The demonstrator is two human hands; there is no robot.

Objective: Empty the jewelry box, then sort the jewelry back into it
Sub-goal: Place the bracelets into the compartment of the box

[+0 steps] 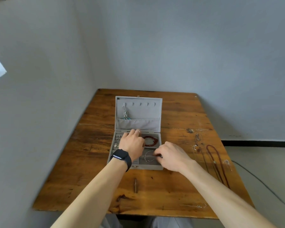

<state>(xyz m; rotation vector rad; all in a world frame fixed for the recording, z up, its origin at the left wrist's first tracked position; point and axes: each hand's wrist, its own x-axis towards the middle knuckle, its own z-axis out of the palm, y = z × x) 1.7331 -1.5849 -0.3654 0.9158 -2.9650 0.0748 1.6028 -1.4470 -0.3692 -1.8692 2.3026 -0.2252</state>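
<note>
A grey jewelry box (160, 167) lies open in the middle of the wooden table (97, 162). Its upright lid (145, 112) has hooks, with a silver chain (125, 112) hanging into the pocket. My left hand (132, 143), with a dark watch on the wrist, rests flat inside the box over its left compartments. Beside it lies a red bead bracelet (150, 141); small earrings (116, 140) fill the left slots. My right hand (169, 155) pinches a thin silver bracelet (148, 156) over the front right compartment.
Several necklaces lie on the table's right side: a dark red cord (218, 163), thin silver chains (197, 142) and a small pendant (227, 162). Another thin chain (196, 206) lies near the front edge. Grey walls stand behind and to the left.
</note>
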